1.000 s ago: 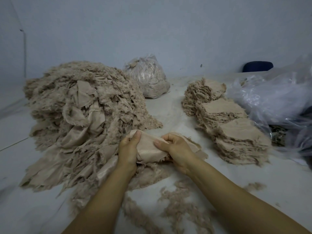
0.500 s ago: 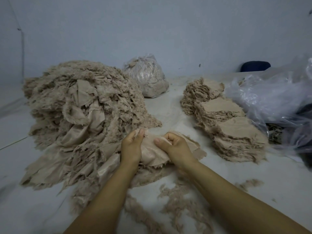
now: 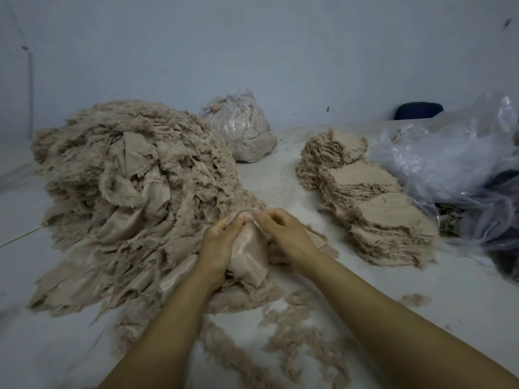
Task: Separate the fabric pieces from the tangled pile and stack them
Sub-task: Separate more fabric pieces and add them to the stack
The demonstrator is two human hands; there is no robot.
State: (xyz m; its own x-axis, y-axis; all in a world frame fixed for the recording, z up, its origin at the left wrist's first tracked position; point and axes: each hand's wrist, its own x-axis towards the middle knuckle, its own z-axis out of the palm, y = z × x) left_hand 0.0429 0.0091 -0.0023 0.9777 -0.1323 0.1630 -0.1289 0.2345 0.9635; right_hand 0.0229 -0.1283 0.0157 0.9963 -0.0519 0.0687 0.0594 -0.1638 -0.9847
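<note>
A big tangled pile [image 3: 134, 186] of beige frayed fabric fills the left half of the white floor. At its near right edge I hold a beige fabric piece [image 3: 248, 254] between both hands. My left hand [image 3: 217, 245] grips its left side with the fingertips at the top edge. My right hand [image 3: 280, 234] pinches the top edge just beside them, fingers curled. The piece hangs down between my palms, shiny side toward me. To the right lie three neat stacks [image 3: 365, 197] of flat fabric pieces in a row.
A tied clear bag [image 3: 241, 127] of fabric stands behind the pile. Crumpled clear plastic bags [image 3: 449, 158] lie at the right, beside the stacks. Loose fluff and scraps [image 3: 295, 338] litter the floor under my forearms. A dark blue object [image 3: 418, 110] sits by the far wall.
My two hands have drawn together at the top edge of the piece. The fabric, earlier spread wide between them, now hangs bunched and narrow between my palms.
</note>
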